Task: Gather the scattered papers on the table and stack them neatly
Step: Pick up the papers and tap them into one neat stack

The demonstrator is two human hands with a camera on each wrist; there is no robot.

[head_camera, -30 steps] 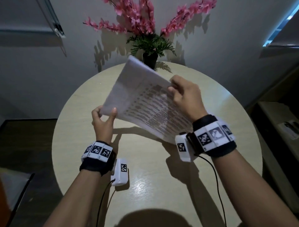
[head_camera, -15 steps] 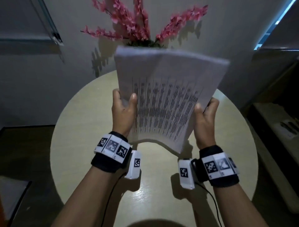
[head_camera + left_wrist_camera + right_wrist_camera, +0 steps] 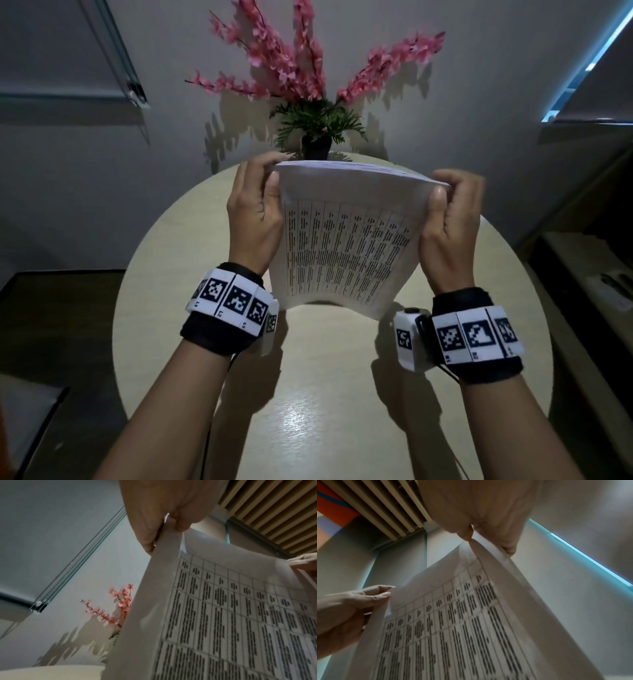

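A stack of printed papers [image 3: 346, 246] with a table of dark text stands on its lower edge on the round beige table [image 3: 191, 274], bowed slightly. My left hand [image 3: 257, 205] pinches the stack's upper left corner, thumb on the front and fingers over the top edge. My right hand [image 3: 452, 216] pinches the upper right corner the same way. The left wrist view shows the papers [image 3: 223, 615] under my left hand [image 3: 168, 524]. The right wrist view shows the papers [image 3: 462, 622] hanging from my right hand [image 3: 471, 534], with my left hand [image 3: 359, 601] across from it.
A dark pot of pink flowers and green leaves [image 3: 315, 137] stands at the table's far edge, just behind the papers. A low shelf [image 3: 589, 284] runs along the right. A roller blind [image 3: 113, 58] hangs on the left wall.
The stack went from tilted flat in the air to upright, then came down onto the table on its edge. Both hands slid from its lower sides up to its top corners.
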